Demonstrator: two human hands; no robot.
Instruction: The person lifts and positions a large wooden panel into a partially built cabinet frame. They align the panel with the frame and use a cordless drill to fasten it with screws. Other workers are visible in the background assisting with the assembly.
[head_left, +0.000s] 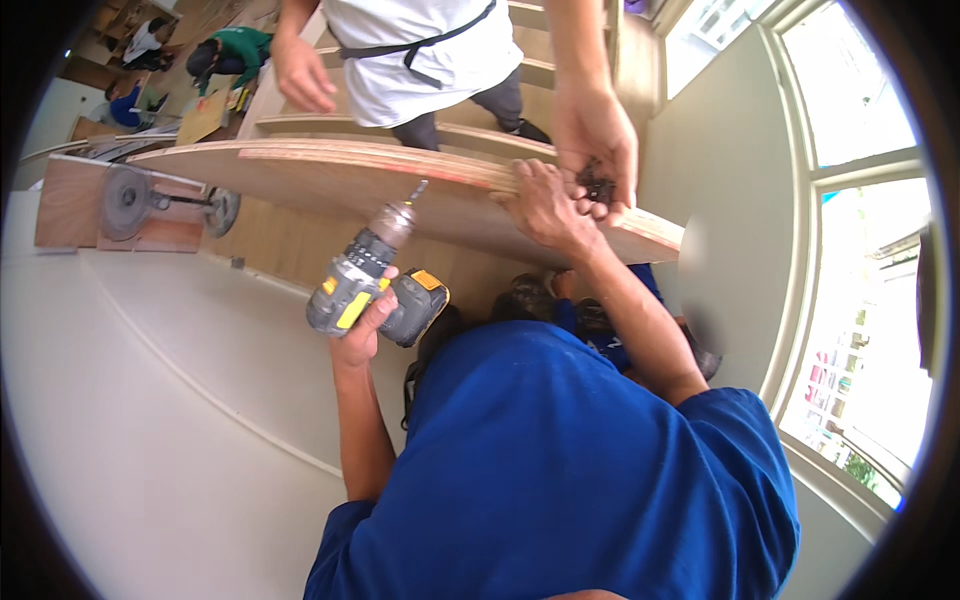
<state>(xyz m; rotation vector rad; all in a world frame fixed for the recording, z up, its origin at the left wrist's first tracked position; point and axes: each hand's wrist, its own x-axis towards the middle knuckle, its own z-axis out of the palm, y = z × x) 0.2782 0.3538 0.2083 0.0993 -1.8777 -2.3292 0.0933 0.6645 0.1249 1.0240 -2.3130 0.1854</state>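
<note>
Overhead, head view: left hand (362, 330) clenched round the grip of a yellow cordless drill (372, 275), likely heavy and battery-weighted, bit toward the plywood board (400, 185). Right hand (543, 208), fingers pinching, reaches a co-worker's hand (598, 140) cupping dark screws (597, 183).

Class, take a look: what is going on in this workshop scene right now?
A person in a blue shirt holds a yellow cordless drill in the left hand, its bit pointing up at a plywood board. Their right hand rests on the board's edge. A co-worker standing behind the board holds out a hand with small dark screws.
</note>
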